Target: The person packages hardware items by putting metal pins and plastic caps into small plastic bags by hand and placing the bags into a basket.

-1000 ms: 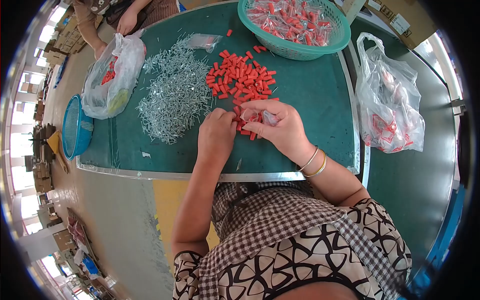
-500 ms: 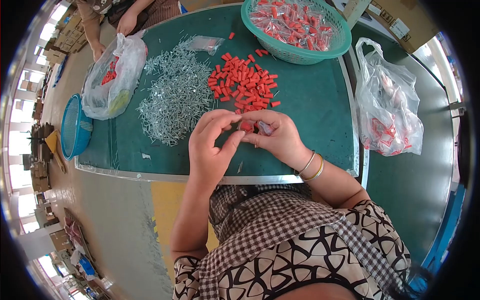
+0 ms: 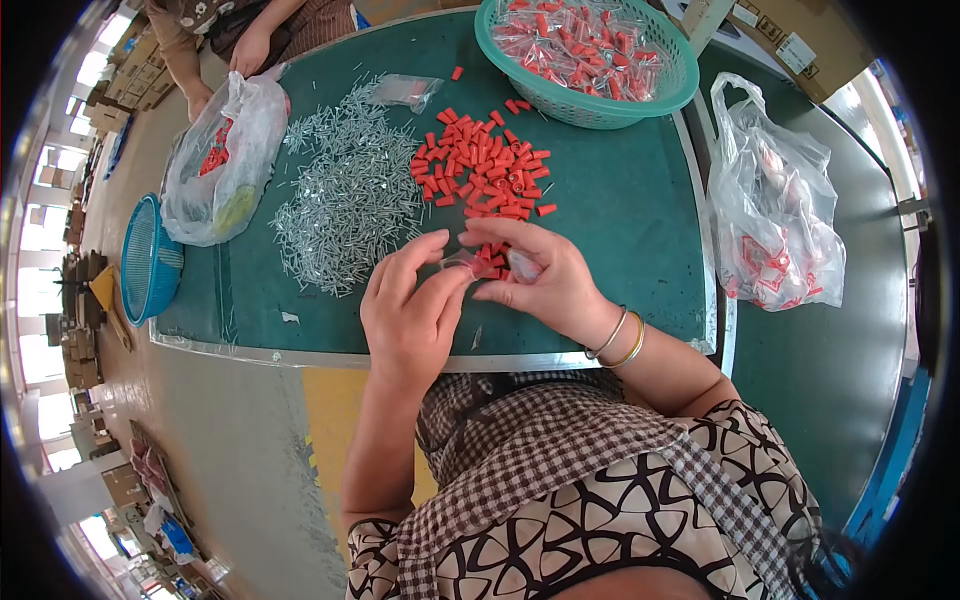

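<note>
My left hand pinches a small clear plastic bag between thumb and forefinger above the near part of the table. Just right of it, my right hand is curled, its thumb and fingertips apart, with a crumpled piece of clear plastic in its palm. Several red caps show between the two hands; whether the right hand holds some of them I cannot tell. Beyond the hands lies a pile of red plastic caps. To its left spreads a large heap of small metal screws.
A green basket of bagged red pieces stands at the back right. White plastic bags lie left, near another person's hands. A blue basket is at the left edge. A hanging plastic bag is at right.
My hands have drawn apart; the left moved slightly left and down with the small bag. The right thumb and fingers have spread from their pinch.
</note>
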Available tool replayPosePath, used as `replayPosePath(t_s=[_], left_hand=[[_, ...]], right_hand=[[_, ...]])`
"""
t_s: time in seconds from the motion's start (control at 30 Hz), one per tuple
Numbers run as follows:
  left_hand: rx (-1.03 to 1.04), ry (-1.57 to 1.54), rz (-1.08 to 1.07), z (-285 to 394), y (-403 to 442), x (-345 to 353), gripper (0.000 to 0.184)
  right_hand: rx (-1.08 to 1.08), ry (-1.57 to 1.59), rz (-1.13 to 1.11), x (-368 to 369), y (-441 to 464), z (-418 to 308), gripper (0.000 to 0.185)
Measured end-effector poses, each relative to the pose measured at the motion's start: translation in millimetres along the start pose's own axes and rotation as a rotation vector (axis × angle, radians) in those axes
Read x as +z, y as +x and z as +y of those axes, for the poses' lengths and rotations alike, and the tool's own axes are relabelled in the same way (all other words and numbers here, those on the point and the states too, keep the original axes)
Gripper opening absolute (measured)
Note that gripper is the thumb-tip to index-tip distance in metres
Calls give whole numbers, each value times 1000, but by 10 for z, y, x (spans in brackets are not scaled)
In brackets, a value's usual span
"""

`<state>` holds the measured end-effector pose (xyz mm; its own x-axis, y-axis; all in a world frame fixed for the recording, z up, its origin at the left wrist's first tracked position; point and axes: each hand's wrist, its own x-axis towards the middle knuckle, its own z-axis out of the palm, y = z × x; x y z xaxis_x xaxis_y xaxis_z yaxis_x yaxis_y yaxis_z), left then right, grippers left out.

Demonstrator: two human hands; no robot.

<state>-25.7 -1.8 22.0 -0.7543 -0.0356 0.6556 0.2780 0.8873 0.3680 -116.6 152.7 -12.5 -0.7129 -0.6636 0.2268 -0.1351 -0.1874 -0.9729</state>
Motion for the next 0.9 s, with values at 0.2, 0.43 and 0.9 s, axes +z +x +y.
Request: replayPosePath(t_s=[0.2,0.43,0.9], left_hand=[[-89,62,-105,-47,-42,-12,21],[-251,-156,-123,-22,-82,11,29],[-373,-294,-160,-16,-100,2,14]], right_hand=[[-76,-278,36,-19,-21,-6,50],[-48,-260,24,-15,-3,-19,30],[-147,-322,40,34,-32,-21,9]])
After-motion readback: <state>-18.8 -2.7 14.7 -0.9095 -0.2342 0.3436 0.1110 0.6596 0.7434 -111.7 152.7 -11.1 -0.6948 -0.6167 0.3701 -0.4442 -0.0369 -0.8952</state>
